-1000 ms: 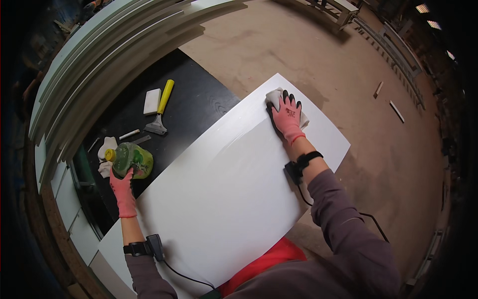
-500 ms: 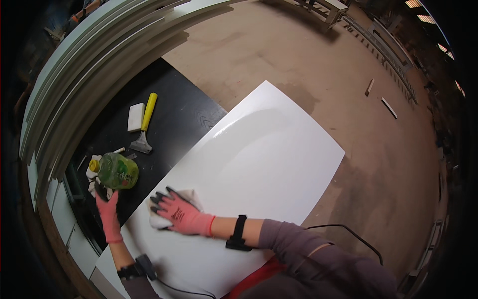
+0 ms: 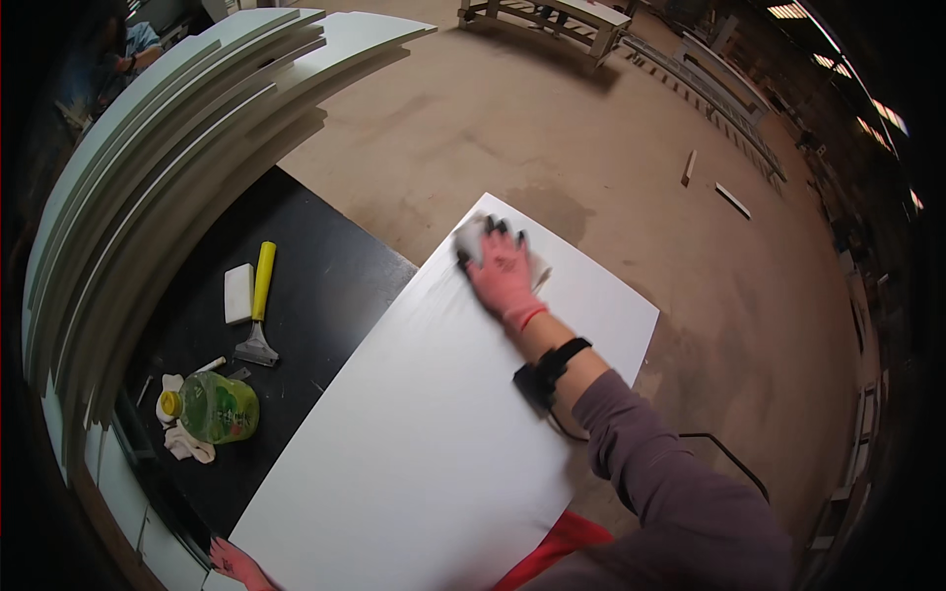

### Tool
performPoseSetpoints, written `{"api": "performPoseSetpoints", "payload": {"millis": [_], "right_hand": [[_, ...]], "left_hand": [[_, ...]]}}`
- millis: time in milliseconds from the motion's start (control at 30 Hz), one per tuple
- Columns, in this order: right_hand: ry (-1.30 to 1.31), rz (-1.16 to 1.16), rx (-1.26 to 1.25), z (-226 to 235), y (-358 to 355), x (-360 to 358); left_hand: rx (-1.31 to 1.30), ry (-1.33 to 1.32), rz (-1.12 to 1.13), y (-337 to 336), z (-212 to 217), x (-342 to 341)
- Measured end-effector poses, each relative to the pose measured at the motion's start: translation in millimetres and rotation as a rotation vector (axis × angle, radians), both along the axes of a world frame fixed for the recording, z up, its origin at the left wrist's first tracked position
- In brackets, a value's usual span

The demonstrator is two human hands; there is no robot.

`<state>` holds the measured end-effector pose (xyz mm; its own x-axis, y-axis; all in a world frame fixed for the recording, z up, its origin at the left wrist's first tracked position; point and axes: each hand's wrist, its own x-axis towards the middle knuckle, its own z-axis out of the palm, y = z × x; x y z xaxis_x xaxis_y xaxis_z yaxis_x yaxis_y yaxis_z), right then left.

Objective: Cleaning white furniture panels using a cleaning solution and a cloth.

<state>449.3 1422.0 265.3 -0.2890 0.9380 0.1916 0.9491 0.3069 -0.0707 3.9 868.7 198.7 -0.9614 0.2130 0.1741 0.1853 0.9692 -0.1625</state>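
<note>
My right hand (image 3: pixel 501 274), in a pink glove with dark fingertips, presses a pale cloth (image 3: pixel 471 238) flat against the far corner of a large white panel (image 3: pixel 394 424). Its fingers are spread over the cloth, slightly blurred. My left hand (image 3: pixel 236 563), gloved the same way, is at the panel's near left edge, low in the picture; its fingers are mostly hidden. A clear bottle of green liquid with a yellow cap (image 3: pixel 219 408) lies on the black tabletop (image 3: pixel 325 266), next to a crumpled whitish rag (image 3: pixel 187 443).
On the black top lie a scraper with a yellow handle (image 3: pixel 262 286) and a white block (image 3: pixel 238 294). A tall stack of white panels (image 3: pixel 177 128) stands at the left. Beyond, a workbench (image 3: pixel 552 25) and two loose strips lie across the brown floor (image 3: pixel 443 128). Another person is far left.
My right hand has swept the cloth from the panel's near left part to its far corner. My left hand has moved from beside the bottle down to the panel's near edge.
</note>
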Motion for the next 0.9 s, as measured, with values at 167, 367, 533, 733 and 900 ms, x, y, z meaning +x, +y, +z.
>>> {"api": "performPoseSetpoints", "payload": {"millis": [167,367,533,733,900], "right_hand": [[0.676,0.692,-0.280,9,-178,-106],[0.528,1.197,-0.637,-22,-345,-154],[0.517,0.398,-0.350,-54,-127,-67],[0.287,-0.261,0.015,-5,-41,118],[-0.017,-0.613,-0.228,-6,-93,201]], "left_hand": [[-0.269,0.314,-0.465,-3,6,4],[-0.179,0.332,-0.510,9,27,18],[-0.173,0.291,-0.515,67,-28,28],[0.120,0.038,-0.057,19,33,26],[0.197,-0.050,0.030,17,35,38]]}}
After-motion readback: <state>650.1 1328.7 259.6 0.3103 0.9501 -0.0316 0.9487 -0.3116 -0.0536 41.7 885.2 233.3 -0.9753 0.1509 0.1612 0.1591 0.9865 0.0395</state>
